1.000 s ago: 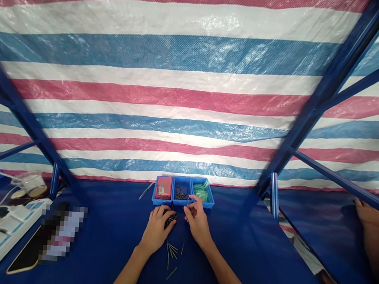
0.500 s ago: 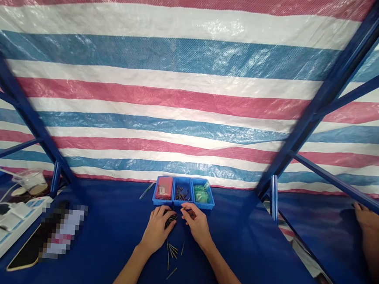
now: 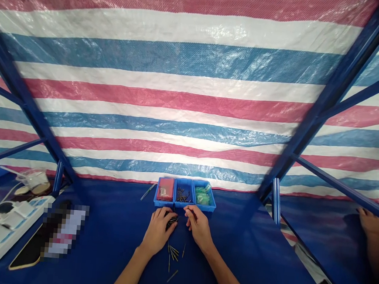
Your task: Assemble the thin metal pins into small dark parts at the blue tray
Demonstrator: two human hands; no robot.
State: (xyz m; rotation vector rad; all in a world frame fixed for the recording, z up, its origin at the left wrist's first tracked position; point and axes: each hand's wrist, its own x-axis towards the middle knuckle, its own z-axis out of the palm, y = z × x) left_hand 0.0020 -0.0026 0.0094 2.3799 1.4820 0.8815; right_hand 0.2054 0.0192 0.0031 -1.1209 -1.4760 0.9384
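My left hand (image 3: 161, 228) rests on the blue table with its fingers curled around a bunch of dark drill bits (image 3: 172, 220). To its right, the thumb and fingers of my right hand (image 3: 199, 226) are pinched together; whatever lies between the tips is too small to make out. Just beyond both hands stands a blue three-part bin (image 3: 184, 205). Red packets (image 3: 165, 189) fill its left compartment, dark bits (image 3: 182, 195) lie in the middle one, and green packets (image 3: 202, 195) are in the right. Several slim loose bits (image 3: 173, 252) lie between my forearms.
A pen (image 3: 148, 192) lies left of the bin. Further left are a phone (image 3: 26, 251) and a white power strip (image 3: 15, 229) with plugs and cables. Blue metal struts (image 3: 294, 146) frame a striped tarp (image 3: 192, 100). Another person's hand (image 3: 370, 224) is at far right.
My right hand went left toward the left hand, fingers closing, then drew back slightly right, still pinched. My left hand has kept its place over the bits.
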